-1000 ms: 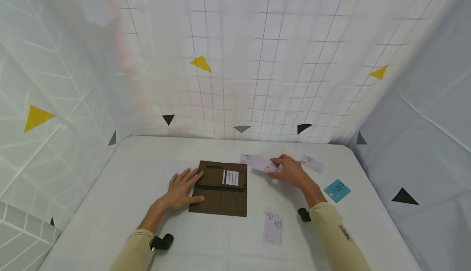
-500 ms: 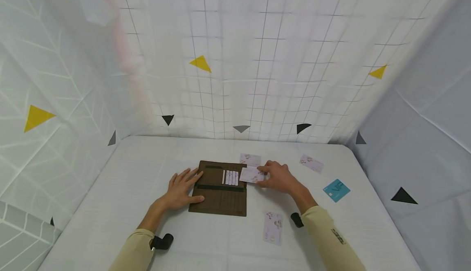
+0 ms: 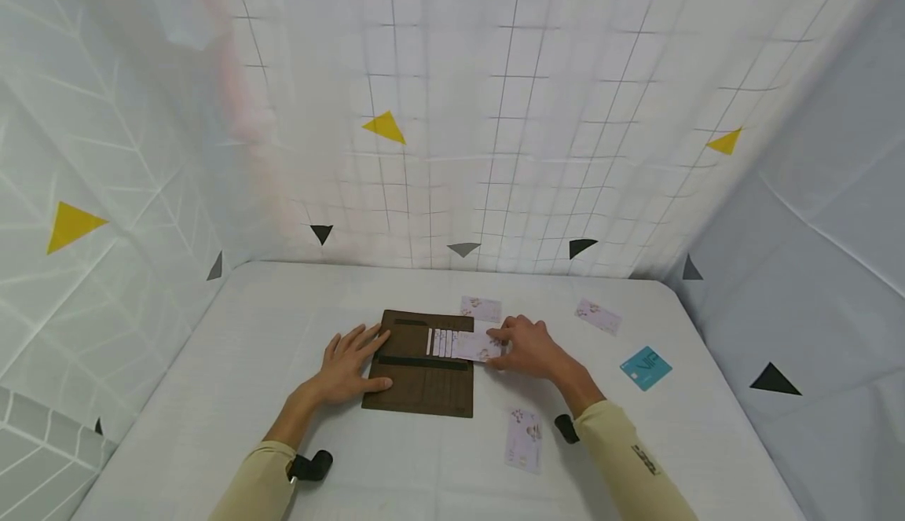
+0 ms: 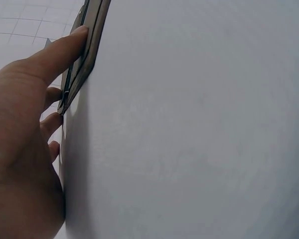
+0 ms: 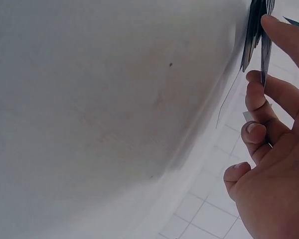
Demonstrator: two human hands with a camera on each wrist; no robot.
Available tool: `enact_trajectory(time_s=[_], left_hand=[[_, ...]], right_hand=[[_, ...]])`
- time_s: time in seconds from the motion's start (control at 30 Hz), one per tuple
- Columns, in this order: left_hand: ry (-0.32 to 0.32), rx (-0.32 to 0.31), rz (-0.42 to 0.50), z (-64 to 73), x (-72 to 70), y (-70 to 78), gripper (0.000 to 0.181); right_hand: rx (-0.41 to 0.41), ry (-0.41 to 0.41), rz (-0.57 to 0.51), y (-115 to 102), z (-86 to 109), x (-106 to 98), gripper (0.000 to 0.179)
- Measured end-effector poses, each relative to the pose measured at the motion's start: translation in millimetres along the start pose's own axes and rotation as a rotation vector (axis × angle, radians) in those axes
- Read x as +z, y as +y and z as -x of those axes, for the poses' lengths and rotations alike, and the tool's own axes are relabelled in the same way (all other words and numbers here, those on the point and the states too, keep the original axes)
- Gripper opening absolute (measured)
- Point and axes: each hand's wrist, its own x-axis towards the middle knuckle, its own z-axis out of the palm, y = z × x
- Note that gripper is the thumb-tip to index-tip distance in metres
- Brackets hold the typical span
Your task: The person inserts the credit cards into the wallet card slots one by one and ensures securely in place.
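Pinching a lilac card (image 3: 467, 346) between thumb and fingers, your right hand (image 3: 526, 352) holds it by its right end, just past the right edge of the brown wallet (image 3: 417, 395). Your left hand (image 3: 345, 369) lies with fingers spread at the wallet's left edge, thumb resting on the lower panel. The card is pale, with a small floral print; its left end lies over the wallet's upper panel, against the row of cards (image 3: 440, 342) that show there as narrow strips. The wallet lies open near the middle of the white table (image 3: 283, 309), a dark band between its panels. A blue VIP card (image 3: 646, 368) lies towards the table's right edge.

Your fingertips cover the held card's right end, and you cannot tell whether its left end is inside a slot. Its lettering is too small to read. Your left wrist view shows the wallet almost edge-on, cut off at the top.
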Motion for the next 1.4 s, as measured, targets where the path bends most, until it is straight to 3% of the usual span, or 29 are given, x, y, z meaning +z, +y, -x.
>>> enact_trajectory(time_s=[0.3,0.67,0.97,1.4], left_hand=[[-0.016,-0.014,-0.019,-0.9,2.0,-2.0,0.090],[-0.003,-0.016,-0.006,0.5,-0.8,0.8,0.088],[-0.001,-0.008,-0.001,0.5,-0.7,0.7,0.088],[-0.005,0.002,0.017,0.3,-0.1,-0.5,0.087]], right_hand=[[0.014,0.054,0.042,5.9,0.3,-2.4,0.068],[-0.014,0.012,0.041,-2.9,0.2,-2.3,0.069],[0.018,0.093,0.051,-6.5,-0.6,3.2,0.073],[-0.035,-0.011,0.032,-5.8,2.2,2.4,0.065]])
